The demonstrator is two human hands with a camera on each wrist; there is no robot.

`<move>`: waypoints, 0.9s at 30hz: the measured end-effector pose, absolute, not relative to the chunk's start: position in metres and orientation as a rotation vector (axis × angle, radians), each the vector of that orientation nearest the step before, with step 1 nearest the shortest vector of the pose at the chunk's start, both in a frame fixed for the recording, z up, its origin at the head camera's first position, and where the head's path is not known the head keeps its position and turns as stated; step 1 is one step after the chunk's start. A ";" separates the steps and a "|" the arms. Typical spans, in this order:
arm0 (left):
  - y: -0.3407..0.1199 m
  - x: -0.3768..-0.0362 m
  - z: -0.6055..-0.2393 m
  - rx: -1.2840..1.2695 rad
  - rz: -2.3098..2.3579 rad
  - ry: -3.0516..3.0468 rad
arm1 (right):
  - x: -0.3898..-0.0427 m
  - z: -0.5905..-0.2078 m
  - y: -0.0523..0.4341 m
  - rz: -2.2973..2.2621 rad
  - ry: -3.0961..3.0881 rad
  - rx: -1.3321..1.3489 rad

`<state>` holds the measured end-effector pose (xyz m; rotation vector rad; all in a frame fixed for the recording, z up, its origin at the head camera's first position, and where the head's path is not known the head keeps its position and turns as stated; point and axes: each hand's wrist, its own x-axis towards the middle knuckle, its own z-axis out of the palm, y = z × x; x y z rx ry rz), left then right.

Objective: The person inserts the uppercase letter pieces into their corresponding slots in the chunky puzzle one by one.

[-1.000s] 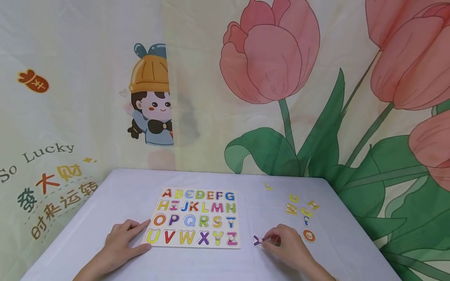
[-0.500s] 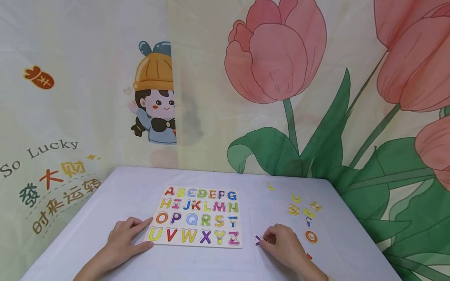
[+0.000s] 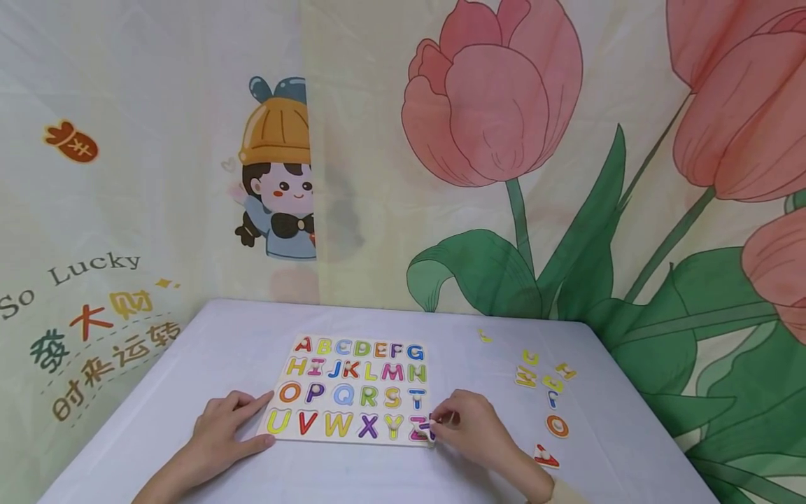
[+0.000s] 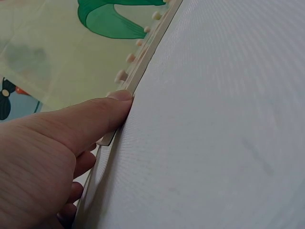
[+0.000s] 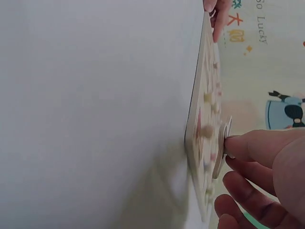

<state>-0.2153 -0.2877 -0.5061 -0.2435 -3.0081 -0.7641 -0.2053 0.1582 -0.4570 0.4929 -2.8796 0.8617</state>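
A white alphabet board (image 3: 384,409) with coloured letters lies on the table. At its left edge my left hand (image 3: 217,430) rests with index finger and thumb extended; the left wrist view has the thumb (image 4: 102,114) pressing the board's edge. Between thumb and fingertips, my right hand (image 3: 469,423) pinches a purple X letter piece (image 3: 431,428) over the board's lower right corner, overlapping the pink Z. From the right wrist, that piece (image 5: 221,152) appears tilted on edge, above the board's knobs, its face hidden.
Loose letter pieces lie on the right of the white-covered table (image 3: 478,483): an orange O (image 3: 557,426), a blue F-like piece (image 3: 553,400), a red piece (image 3: 545,457) and several yellow ones. A tulip-printed curtain (image 3: 365,280) hangs behind.
My right hand has picked the purple X piece off the table and moved left with it to the board's corner, uncovering the red piece. My left hand has stayed at the board's edge.
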 end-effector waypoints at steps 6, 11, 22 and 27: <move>-0.287 -0.215 -0.504 -0.227 -0.775 -3.025 | -0.216 -0.455 0.119 0.927 -2.840 0.662; -0.287 -0.214 -0.505 -0.230 -0.783 -3.021 | -0.222 -0.454 0.088 0.962 -2.831 0.742; -0.287 -0.213 -0.506 -0.270 -0.771 -2.990 | -0.226 -0.465 0.066 0.987 -2.854 0.768; -0.287 -0.214 -0.504 -0.261 -0.761 -2.995 | -0.228 -0.469 0.063 1.001 -2.890 0.724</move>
